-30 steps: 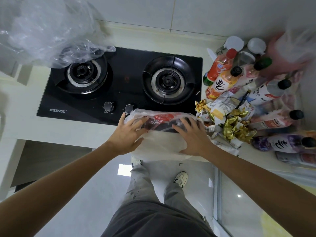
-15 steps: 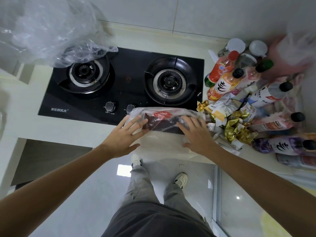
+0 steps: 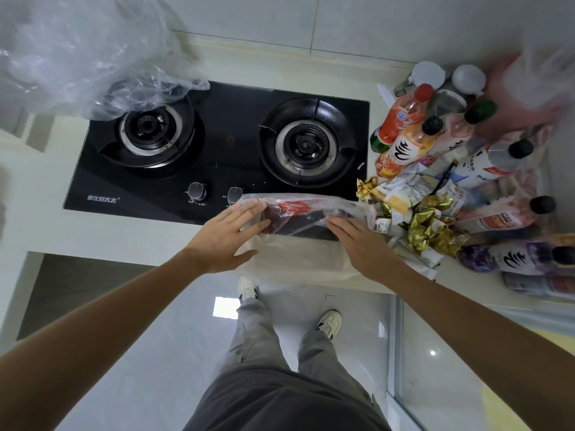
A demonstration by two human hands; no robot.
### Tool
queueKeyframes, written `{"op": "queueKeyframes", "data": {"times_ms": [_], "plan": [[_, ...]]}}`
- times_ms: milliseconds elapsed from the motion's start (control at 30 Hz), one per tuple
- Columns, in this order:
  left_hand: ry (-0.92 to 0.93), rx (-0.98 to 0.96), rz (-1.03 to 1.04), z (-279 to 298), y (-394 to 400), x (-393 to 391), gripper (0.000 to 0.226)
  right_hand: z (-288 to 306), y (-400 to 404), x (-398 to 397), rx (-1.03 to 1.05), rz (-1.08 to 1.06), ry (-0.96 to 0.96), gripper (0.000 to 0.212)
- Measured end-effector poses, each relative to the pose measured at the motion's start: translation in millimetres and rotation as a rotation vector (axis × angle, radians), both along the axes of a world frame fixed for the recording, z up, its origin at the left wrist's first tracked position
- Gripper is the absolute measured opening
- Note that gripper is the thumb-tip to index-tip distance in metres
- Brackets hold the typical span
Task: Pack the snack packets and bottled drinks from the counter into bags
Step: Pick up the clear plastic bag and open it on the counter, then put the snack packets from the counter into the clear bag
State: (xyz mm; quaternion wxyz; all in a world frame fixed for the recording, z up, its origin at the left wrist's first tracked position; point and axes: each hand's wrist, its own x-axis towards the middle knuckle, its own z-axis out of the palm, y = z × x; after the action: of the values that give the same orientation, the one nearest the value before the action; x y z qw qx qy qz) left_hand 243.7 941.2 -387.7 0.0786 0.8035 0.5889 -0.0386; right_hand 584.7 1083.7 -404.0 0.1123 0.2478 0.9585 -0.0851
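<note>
Both my hands, left [image 3: 228,236] and right [image 3: 362,244], open, flat on thin bag [image 3: 298,213] at worktop [image 3: 102,234] edge: light, limp, slippery film; contents prob. a packet. Pinch mouth rim, 12 o'clock.

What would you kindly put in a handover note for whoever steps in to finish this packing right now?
Left hand: open, flat on the clear bag.
Right hand: open, flat on the same bag.
The bag lies at the counter's front edge, over the hob, with a red packet inside.
Left to pack: snack packets and bottled drinks, piled at right.
Another empty clear bag sits at back left.
</note>
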Motion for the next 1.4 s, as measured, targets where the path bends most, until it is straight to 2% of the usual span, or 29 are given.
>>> {"op": "queueKeyframes", "data": {"times_ms": [100, 233, 400, 500, 700, 767, 833, 900, 967, 1033, 1100, 1200, 1300, 1400], "plan": [[0.028, -0.059, 0.035, -9, -3, -2, 0.075, -8, 2, 0, -0.007, 0.003, 0.029, 0.062], [0.038, -0.12, 0.058, -17, 0, 2, 0.073, -13, 2, -3, 0.001, -0.018, -0.03, 0.081], [0.027, -0.16, 0.128, -20, 6, 13, 0.074, -17, 0, 1, -0.079, -0.019, -0.038, 0.081], [0.025, -0.155, 0.141, -19, 8, 17, 0.07, -11, 3, 1, -0.161, -0.084, 0.004, 0.073], [0.003, -0.18, 0.146, -13, 12, 18, 0.057, 5, 10, -5, -0.256, -0.032, 0.076, 0.044], [-0.003, -0.179, 0.145, -12, 13, 18, 0.056, 9, 8, -2, -0.188, 0.021, 0.12, 0.027], [-0.004, -0.182, 0.151, -11, 13, 19, 0.057, 12, 2, 1, -0.01, 0.056, 0.212, 0.02], [0.002, -0.188, 0.156, -11, 11, 19, 0.058, 13, -2, 1, 0.122, 0.048, 0.281, 0.03], [0.008, -0.191, 0.155, -12, 9, 19, 0.058, 12, -1, -1, 0.142, 0.062, 0.248, 0.045], [0.016, -0.193, 0.156, -12, 7, 19, 0.059, 8, 1, -4, 0.067, 0.055, 0.132, 0.064], [0.023, -0.197, 0.162, -13, 6, 19, 0.061, 6, 2, -6, -0.026, -0.002, -0.008, 0.091], [0.045, -0.2, 0.166, -12, 8, 20, 0.067, 1, 3, -11, -0.06, -0.04, -0.164, 0.121], [0.087, -0.197, 0.173, -12, 12, 22, 0.075, -6, 4, -14, -0.038, -0.059, -0.21, 0.132], [0.126, -0.202, 0.177, -11, 15, 25, 0.083, -9, 5, -19, -0.013, -0.077, -0.194, 0.132]]}}
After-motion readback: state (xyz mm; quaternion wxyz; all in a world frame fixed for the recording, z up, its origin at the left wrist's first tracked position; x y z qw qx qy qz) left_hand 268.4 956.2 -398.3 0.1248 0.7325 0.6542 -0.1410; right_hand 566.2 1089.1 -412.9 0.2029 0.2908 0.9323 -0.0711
